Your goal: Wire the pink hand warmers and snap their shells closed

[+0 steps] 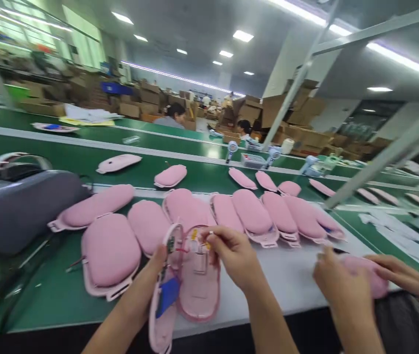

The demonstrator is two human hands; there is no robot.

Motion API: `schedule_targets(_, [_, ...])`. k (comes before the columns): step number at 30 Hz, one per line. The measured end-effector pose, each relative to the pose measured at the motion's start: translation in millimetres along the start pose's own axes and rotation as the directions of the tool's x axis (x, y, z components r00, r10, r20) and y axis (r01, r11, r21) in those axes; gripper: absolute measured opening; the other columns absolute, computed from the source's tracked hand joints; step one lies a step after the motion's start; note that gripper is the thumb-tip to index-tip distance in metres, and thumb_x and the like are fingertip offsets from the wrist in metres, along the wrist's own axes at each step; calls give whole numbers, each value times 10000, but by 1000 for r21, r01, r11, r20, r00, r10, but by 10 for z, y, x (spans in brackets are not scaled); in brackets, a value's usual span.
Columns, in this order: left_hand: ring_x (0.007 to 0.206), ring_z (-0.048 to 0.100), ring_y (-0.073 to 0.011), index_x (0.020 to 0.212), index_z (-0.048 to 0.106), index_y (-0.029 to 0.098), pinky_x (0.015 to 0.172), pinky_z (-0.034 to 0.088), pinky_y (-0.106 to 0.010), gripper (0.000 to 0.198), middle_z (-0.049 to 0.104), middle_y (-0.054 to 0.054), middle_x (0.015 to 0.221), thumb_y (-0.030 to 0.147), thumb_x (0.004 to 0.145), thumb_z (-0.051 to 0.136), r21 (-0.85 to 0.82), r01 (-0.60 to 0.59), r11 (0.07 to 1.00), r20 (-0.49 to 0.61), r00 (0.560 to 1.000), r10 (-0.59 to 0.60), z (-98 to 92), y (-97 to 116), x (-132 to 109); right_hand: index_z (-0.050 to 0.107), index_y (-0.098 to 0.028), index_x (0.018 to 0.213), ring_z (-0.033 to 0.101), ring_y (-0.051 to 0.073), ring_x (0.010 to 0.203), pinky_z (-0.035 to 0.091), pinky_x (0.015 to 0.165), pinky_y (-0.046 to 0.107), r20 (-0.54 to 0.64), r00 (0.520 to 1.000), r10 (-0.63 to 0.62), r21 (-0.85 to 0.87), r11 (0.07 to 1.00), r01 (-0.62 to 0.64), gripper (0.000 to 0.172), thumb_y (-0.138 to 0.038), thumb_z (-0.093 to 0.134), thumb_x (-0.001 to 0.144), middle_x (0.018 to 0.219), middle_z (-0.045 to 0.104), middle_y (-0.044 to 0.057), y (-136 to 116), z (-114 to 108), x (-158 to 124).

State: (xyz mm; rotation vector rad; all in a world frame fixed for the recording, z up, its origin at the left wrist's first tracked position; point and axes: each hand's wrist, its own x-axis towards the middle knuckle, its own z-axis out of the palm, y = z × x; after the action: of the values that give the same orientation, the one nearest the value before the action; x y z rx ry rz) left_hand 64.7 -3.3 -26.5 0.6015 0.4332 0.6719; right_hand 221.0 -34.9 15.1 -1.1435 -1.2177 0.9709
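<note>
An opened pink case stands in front of me in two halves. My left hand [156, 268] grips the left half [165, 319], tilted on its edge, with a blue piece [168, 296] and a circuit board inside. The right half [199, 290] lies with its inside up, showing a rectangular outline and yellow and white parts near its top. Red wires run between the halves. Over the top of the right half, my right hand [227, 250] pinches a small whitish part [211, 233] between thumb and fingers.
Pink padded cases [111, 250] lie in a row behind my hands. At the right, a co-worker's hands [345, 280] hold another pink case. A dark grey bag-like object [28, 209] is at the left. A slanted metal post [382, 160] rises at the right.
</note>
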Motion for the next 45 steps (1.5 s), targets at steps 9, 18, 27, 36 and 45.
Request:
schedule_targets(9, [1137, 601, -292, 1393, 422, 201, 1040, 404, -445, 680, 681, -119, 1160, 539, 823, 575, 30, -184, 983, -81, 979, 186, 90, 27, -150, 655, -162, 761, 573, 102, 502, 464, 470, 208, 79, 969, 235, -79, 970, -228, 349, -507, 688, 724, 628, 620, -6, -52, 126, 11])
schedule_targets(18, [1132, 614, -265, 1429, 356, 238, 1082, 368, -466, 707, 669, -105, 1198, 566, 831, 542, -5, -130, 992, -91, 987, 129, 84, 49, -194, 638, -162, 999, 655, 184, 595, 473, 581, 287, -404, 809, -426, -699, 714, 27, 407, -508, 495, 839, 818, 729, 84, 142, 257, 67])
schedule_targets(27, [1120, 620, -263, 1430, 349, 262, 1040, 415, -455, 722, 679, -95, 1177, 568, 814, 569, 7, -183, 983, -85, 979, 183, 82, 38, -193, 657, -163, 866, 615, 169, 560, 450, 547, 268, -485, 852, -198, -483, 873, -71, 429, -549, 471, 854, 708, 689, 66, 141, 290, 39])
schedule_targets(36, [1019, 658, -274, 1328, 494, 192, 937, 484, -402, 693, 719, -111, 1020, 610, 783, 580, 32, -180, 983, -84, 980, 183, 17, -1, -184, 556, -177, 636, 457, 108, 555, 340, 525, 226, 189, 960, 209, -416, 902, -115, 215, -306, 484, 792, 583, 506, -28, -13, 405, -5])
schedule_targets(45, [1292, 460, -264, 1355, 477, 261, 1117, 312, -386, 678, 593, -76, 1309, 620, 787, 564, 213, -280, 936, -135, 940, 312, -6, -29, -184, 472, -183, 582, 419, 92, 569, 309, 535, 213, 290, 927, 238, -531, 846, -51, 160, -136, 424, 728, 576, 464, -47, -131, 358, 132])
